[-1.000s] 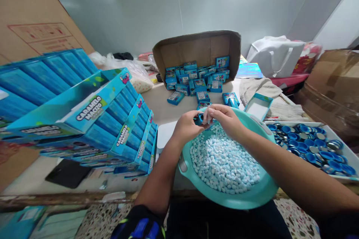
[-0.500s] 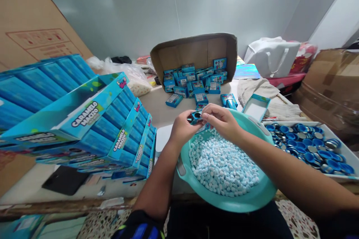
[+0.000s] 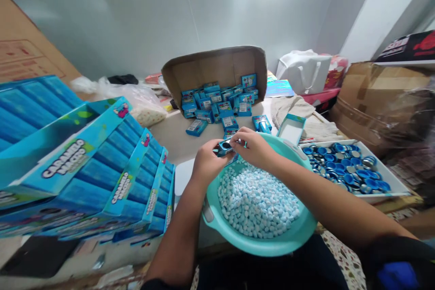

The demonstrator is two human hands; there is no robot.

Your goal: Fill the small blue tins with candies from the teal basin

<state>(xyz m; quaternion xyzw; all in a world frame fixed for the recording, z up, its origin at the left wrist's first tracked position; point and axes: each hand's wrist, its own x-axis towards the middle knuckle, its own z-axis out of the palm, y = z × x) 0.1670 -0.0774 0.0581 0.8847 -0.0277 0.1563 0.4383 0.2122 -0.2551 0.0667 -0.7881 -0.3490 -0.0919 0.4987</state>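
Over the far left rim of a teal basin [image 3: 263,248], my left hand [image 3: 206,163] grips a small blue box [image 3: 224,146] with a dark round hole facing up. My right hand [image 3: 253,147] is at the same box, thumb and fingers pinched together beside the hole. Whatever those fingers hold, if anything, is too small to make out. Light blue and white candies [image 3: 260,201] lie heaped in the basin below both hands.
On the left rise stacked blue display boxes [image 3: 98,163]. Behind, a tipped cardboard box [image 3: 214,65] holds several small blue boxes, some spilling out. At right are a white tray [image 3: 396,186] of round blue-and-silver lids, an open blue carton [image 3: 292,128] and a brown box [image 3: 363,95].
The view has turned to the right, so everything sits further left in the picture. Both hands stay together at the small blue box, with little visible change in grip.
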